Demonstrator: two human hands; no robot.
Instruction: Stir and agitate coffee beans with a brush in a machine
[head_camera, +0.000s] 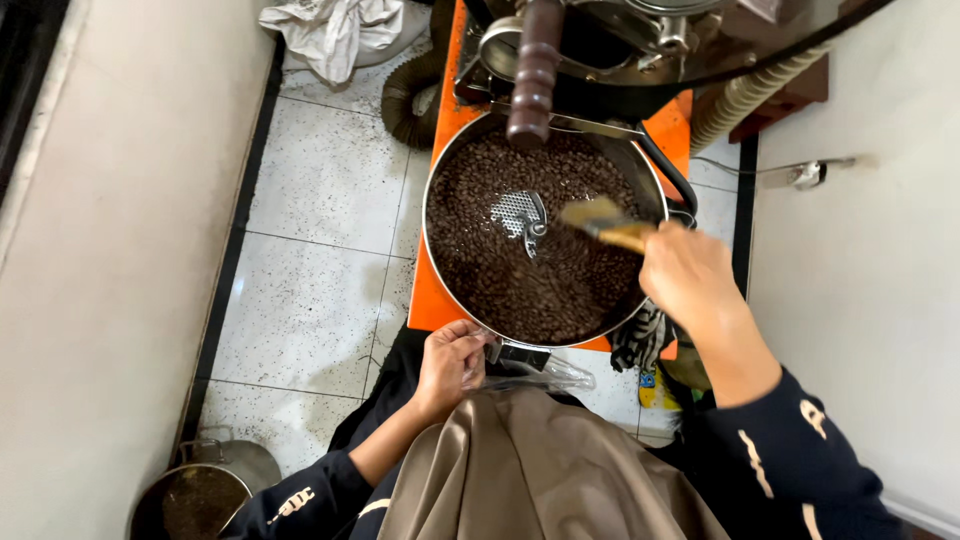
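Observation:
A round metal cooling tray (437, 262) full of dark roasted coffee beans (545, 285) sits on an orange machine base (426, 300). A perforated metal stirring arm (523, 216) lies in the middle of the beans. My right hand (688, 272) is closed on a wooden-handled brush (600, 222), its blurred bristles over the beans at the tray's right side. My left hand (452, 362) grips the tray's near rim beside a dark chute and holds a clear plastic bag (560, 376) there. A tan apron (540, 470) covers my lap.
The roaster body with a dark wooden handle (533, 70) rises behind the tray. A ribbed hose (405, 95) and white cloth (335, 30) lie on the tiled floor at the back. A metal bucket (205, 490) stands at lower left. Walls close in left and right.

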